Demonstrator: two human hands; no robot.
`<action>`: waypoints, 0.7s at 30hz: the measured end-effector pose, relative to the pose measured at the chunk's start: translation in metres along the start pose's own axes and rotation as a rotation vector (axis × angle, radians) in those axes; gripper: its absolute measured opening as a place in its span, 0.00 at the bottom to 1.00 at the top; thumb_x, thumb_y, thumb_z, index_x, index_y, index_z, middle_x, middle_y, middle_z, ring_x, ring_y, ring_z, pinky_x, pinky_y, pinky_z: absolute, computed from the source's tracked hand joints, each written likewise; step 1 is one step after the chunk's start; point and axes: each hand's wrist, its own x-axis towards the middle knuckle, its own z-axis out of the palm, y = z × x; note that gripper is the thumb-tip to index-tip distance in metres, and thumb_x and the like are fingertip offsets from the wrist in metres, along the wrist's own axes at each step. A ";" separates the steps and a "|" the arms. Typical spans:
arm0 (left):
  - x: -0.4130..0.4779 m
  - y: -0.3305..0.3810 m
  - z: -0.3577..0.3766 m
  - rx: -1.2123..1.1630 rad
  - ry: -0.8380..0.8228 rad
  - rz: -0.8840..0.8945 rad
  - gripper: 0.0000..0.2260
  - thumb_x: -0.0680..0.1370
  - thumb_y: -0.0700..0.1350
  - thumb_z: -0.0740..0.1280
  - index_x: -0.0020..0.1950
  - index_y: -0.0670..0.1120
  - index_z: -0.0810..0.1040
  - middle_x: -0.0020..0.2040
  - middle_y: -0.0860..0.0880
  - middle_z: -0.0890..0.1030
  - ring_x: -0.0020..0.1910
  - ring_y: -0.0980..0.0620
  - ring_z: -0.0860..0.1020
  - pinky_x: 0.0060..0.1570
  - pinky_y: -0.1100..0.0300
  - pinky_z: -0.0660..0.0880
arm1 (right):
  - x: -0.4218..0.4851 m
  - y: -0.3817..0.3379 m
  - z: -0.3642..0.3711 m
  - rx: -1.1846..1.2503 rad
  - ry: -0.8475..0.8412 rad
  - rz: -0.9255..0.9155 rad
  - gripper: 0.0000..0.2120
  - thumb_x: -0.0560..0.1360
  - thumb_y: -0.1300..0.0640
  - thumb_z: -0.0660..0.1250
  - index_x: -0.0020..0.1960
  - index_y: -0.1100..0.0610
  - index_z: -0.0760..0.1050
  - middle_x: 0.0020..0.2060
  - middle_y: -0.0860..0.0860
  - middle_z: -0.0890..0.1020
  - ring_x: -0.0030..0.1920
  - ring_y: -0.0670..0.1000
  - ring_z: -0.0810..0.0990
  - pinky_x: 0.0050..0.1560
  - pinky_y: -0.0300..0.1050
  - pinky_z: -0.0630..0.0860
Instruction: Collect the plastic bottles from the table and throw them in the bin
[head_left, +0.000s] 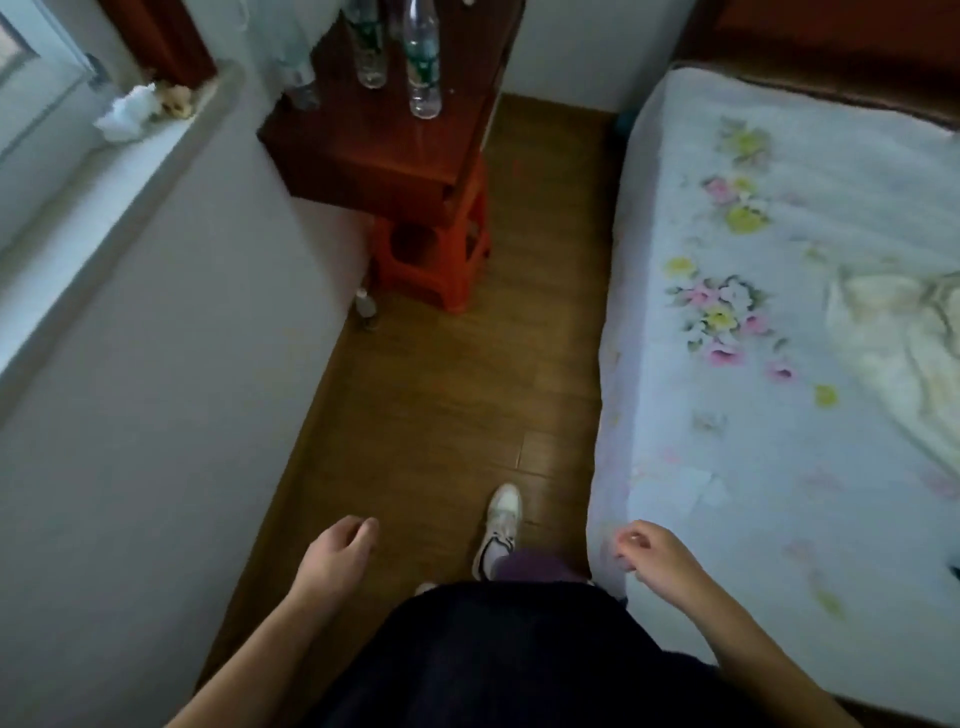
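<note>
Head view shows you standing in a narrow strip of wooden floor (441, 374) between a white wall and the bed (779, 312), with the bottles straight ahead and well apart from both hands. Two clear plastic bottles stand upright on the dark red table (374, 150) at the far end: the nearer bottle (423, 67) close to the table's front right part, the farther bottle (369, 52) just behind and to its left. Their long axes run vertical, necks up and partly cut off by the frame's top edge. Both look thin-walled, smooth and see-through with green label bands, seemingly empty, so they should be light and easy to dent.

Your left hand (337, 558) hangs low with loosely curled fingers, grip apart and holding nothing. Your right hand (652, 553) is likewise empty, fingers slackly bent beside the bed's flowered sheet. Neither is clearly nearer; the table sits slightly to your left, which favours the left hand for the farther bottle and the right for the nearer one.

A red plastic stool (436, 260) is tucked under the table, and a small bottle-like object (365, 306) stands on the floor by the wall. No bin is in view.
</note>
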 end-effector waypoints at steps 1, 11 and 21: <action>0.012 0.020 -0.003 0.039 -0.028 0.022 0.14 0.82 0.57 0.61 0.59 0.50 0.80 0.46 0.50 0.85 0.44 0.51 0.84 0.41 0.57 0.80 | 0.004 0.005 -0.007 0.028 0.007 0.032 0.04 0.80 0.54 0.63 0.49 0.51 0.77 0.48 0.51 0.82 0.49 0.50 0.82 0.49 0.42 0.77; 0.120 0.151 -0.031 0.180 -0.019 0.032 0.10 0.83 0.54 0.61 0.51 0.52 0.79 0.45 0.48 0.85 0.42 0.49 0.84 0.46 0.51 0.80 | 0.108 -0.073 -0.068 0.152 -0.050 0.070 0.08 0.80 0.56 0.63 0.48 0.56 0.79 0.48 0.57 0.84 0.49 0.54 0.83 0.53 0.47 0.78; 0.208 0.250 -0.068 0.123 0.067 -0.039 0.13 0.83 0.51 0.63 0.43 0.48 0.80 0.40 0.43 0.86 0.40 0.41 0.84 0.44 0.46 0.80 | 0.205 -0.252 -0.166 0.104 -0.073 -0.206 0.09 0.79 0.45 0.63 0.55 0.46 0.77 0.48 0.45 0.83 0.50 0.45 0.82 0.52 0.43 0.77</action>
